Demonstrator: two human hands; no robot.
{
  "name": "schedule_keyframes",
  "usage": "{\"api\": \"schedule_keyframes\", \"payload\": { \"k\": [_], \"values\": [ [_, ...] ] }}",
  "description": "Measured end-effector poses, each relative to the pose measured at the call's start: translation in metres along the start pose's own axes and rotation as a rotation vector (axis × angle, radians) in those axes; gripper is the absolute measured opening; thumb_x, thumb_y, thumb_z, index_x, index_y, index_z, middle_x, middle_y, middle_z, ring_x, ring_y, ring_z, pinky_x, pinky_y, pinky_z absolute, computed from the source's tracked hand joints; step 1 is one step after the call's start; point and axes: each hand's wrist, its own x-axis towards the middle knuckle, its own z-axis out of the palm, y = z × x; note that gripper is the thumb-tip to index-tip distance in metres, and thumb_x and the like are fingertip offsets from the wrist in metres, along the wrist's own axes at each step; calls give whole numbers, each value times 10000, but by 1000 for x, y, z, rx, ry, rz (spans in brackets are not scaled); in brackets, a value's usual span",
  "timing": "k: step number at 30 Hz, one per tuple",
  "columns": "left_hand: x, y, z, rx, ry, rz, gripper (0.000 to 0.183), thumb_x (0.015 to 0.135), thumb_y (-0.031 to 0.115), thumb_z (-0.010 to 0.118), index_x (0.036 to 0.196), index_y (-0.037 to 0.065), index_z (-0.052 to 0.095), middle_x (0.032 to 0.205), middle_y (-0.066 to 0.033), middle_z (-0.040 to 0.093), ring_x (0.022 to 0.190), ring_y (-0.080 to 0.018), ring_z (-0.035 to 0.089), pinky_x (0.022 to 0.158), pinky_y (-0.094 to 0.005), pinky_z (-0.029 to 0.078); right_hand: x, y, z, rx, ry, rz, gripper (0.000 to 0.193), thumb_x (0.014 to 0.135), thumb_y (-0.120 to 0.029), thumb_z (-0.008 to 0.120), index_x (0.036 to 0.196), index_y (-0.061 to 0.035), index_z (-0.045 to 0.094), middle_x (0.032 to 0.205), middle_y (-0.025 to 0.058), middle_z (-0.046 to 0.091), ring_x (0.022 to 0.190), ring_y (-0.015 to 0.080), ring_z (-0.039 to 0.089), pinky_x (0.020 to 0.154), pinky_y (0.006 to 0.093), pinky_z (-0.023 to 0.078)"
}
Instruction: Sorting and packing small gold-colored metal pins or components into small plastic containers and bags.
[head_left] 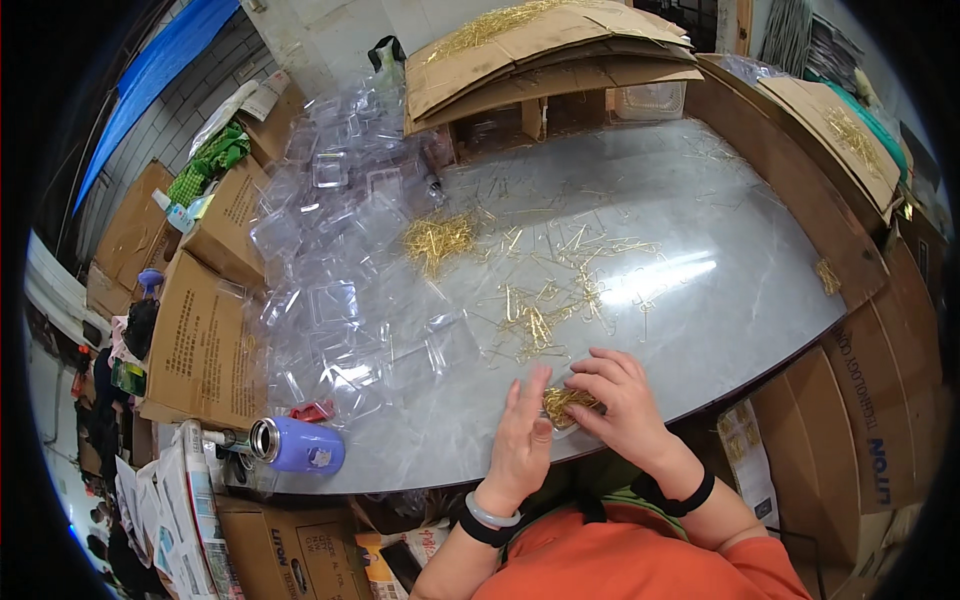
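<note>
At the table's near edge, a bundle of thin gold wire hooks (pixel 566 406) lies between my two hands. My right hand (pixel 628 408) grips it from the right, thumb and fingers curled over it. On the bundle's left side, my left hand (pixel 522 438) stands upright with its fingers stretched out, its palm turned toward the bundle. Just beyond my hands, loose gold hooks (pixel 540 318) are scattered over the shiny grey table (pixel 720 330). A denser heap of gold hooks (pixel 438 242) sits farther back, left of the middle.
Clear plastic boxes (pixel 335 300) are piled along the table's left side. A purple flask (pixel 300 446) without a lid lies at the near left corner. Cardboard sheets (pixel 560 55) holding more hooks form a shelf at the back. A cardboard wall (pixel 790 175) borders the right edge.
</note>
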Motion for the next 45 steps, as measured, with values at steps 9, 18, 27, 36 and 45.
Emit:
{"api": "schedule_keyframes", "payload": {
  "k": [9, 18, 27, 36, 45],
  "values": [
    [-1, 15, 9, 385, -73, 27, 504, 1021, 173, 556, 1474, -29, 463, 1535, -238, 451, 1350, -424, 497, 1179, -561, 342, -2, 10, 1, 202, -54, 102, 261, 778, -109, 826, 1002, -79, 695, 1123, 98, 621, 1257, 368, 527, 1054, 475, 430],
    [-2, 18, 9, 456, -85, 37, 495, 1006, 145, 563, 1477, 12, 484, 1539, -220, 442, 1339, -413, 509, 1179, -555, 350, -27, 9, -31, 112, -128, 88, 572, 862, -145, 776, 1383, -48, 562, 1412, 172, 573, 1433, 399, 438, 1202, 553, 303],
    [-2, 13, 12, 496, -73, 85, 481, 987, 132, 593, 1436, -21, 515, 1511, -270, 449, 1311, -444, 519, 1158, -559, 375, -42, -4, -12, -114, -66, -24, 654, 892, -123, 740, 1471, 0, 462, 1483, 212, 524, 1423, 406, 452, 1190, 587, 306],
    [-1, 15, 10, 438, -72, 56, 461, 997, 162, 592, 1433, 20, 544, 1518, -256, 451, 1289, -453, 534, 1142, -573, 383, -6, 18, -25, 265, -154, 121, 602, 816, -64, 788, 1378, -47, 574, 1349, 188, 561, 1257, 383, 534, 1074, 441, 445],
    [0, 13, 12, 529, -81, 85, 448, 979, 165, 601, 1387, -16, 567, 1512, -248, 461, 1348, -380, 517, 1155, -538, 374, 15, 24, -40, 103, -383, -38, 574, 812, -129, 819, 1347, -113, 610, 1355, 142, 546, 1256, 354, 523, 1059, 431, 460]
  ]
}}
